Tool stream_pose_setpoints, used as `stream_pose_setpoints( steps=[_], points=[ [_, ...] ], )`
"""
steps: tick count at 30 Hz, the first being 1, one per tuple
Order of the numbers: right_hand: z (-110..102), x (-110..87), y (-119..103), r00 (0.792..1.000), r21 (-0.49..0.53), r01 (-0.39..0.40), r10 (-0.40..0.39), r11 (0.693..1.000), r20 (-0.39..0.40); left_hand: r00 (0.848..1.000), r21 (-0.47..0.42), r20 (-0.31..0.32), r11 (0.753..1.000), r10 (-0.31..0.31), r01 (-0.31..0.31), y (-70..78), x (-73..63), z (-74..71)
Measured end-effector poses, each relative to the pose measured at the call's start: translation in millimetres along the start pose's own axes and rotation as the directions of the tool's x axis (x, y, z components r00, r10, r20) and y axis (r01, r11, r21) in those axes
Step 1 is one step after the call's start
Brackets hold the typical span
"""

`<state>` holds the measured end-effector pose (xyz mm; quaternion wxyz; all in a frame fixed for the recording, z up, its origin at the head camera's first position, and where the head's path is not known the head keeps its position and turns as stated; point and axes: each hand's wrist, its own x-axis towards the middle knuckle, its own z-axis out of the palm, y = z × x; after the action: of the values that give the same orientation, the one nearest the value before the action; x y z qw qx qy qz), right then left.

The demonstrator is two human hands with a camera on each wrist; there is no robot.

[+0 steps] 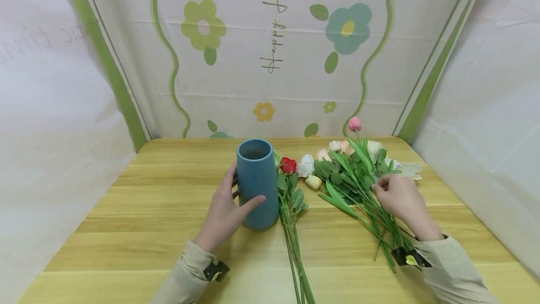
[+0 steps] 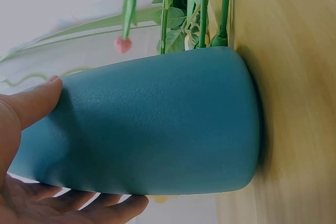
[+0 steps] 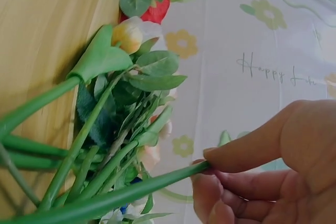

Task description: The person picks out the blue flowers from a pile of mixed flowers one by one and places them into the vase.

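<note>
A tall blue vase [image 1: 258, 186] stands upright on the wooden table. My left hand [image 1: 229, 208] holds it from the left, thumb across the near side and fingers along the far side, as the left wrist view [image 2: 31, 145] also shows. My right hand [image 1: 398, 198] pinches a green stem [image 3: 142, 190] between thumb and fingertips. That stem appears to belong to the pink tulip [image 1: 355, 124], whose bloom rises above a pile of flowers. Beside the vase lies a red rose [image 1: 288, 165] with long stems.
White and peach blooms [image 1: 323, 155], a pale yellow tulip [image 1: 314, 182] and leafy stems lie heaped at the table's right side. Long green stems [image 1: 297, 257] run toward the near edge. A printed curtain [image 1: 236, 83] hangs behind the table [image 1: 139, 229], with more cloth at both sides.
</note>
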<state>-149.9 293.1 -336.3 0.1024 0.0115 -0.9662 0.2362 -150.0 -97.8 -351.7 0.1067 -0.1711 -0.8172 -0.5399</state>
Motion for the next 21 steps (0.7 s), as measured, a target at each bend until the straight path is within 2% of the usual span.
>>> stream_pose_setpoints(
  steps=[5,13,17,21],
  points=[
    [0.7,-0.6,-5.2,0.998,0.041,0.008,-0.005,0.999,-0.065,1.0,-0.001,-0.002,1.0,0.004,-0.004,-0.5,-0.4,0.1],
    [9.0,-2.2,-12.7,0.977,0.115,0.112,-0.088,0.987,-0.196,1.0,0.0,-0.003,1.0,-0.004,0.004,0.4,-0.7,0.3],
    [12.3,-4.8,-18.1,0.968,0.13,0.138,-0.106,0.982,-0.225,1.0,0.0,-0.002,1.0,-0.006,0.006,0.9,-0.6,0.3],
    [15.4,-8.3,-25.6,0.971,0.161,0.153,-0.118,0.975,-0.207,1.0,0.0,-0.001,1.0,-0.009,0.009,0.7,-0.5,0.4]
  ],
)
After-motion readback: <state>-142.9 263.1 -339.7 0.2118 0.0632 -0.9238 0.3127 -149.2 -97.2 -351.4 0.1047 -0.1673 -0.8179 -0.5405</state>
